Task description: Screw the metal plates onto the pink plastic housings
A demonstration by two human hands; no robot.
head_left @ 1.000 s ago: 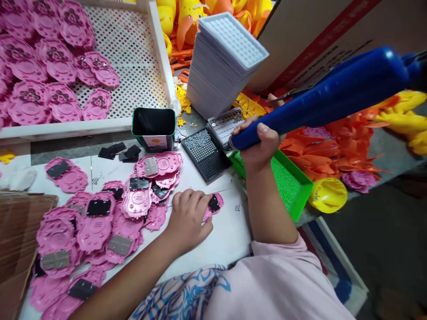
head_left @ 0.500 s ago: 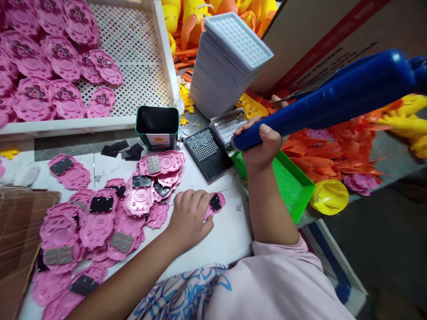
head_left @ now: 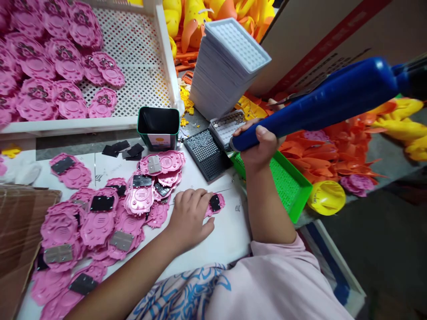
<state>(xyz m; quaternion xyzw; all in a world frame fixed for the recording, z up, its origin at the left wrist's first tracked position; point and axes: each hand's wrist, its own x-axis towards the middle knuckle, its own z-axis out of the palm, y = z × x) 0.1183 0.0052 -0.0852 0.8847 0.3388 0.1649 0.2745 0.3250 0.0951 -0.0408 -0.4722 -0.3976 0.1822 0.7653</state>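
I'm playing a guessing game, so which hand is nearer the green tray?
Right: the right hand is over the far end of the green tray; the left hand is left of it, on a pink piece.

Two hands are in view, one left hand (head_left: 190, 213) and one right hand (head_left: 262, 146), with one blue power tool (head_left: 320, 103). At least ten pink parts (head_left: 102, 102) lie in one white crate (head_left: 100, 125), three of them just inside its near edge. On the bench (head_left: 230, 231), at least ten more overlap toward its left, too tangled for an exact count; two sit apart, and two others show among the orange pieces (head_left: 313, 155), which are too many to count. At least four loose black plates (head_left: 120, 146) lie near one black bin (head_left: 158, 122). There is one black screw tray (head_left: 213, 164), one green basket (head_left: 302, 191), one yellow cup (head_left: 327, 198), one tall stack of white trays (head_left: 216, 75) and two cardboard boxes (head_left: 23, 240).
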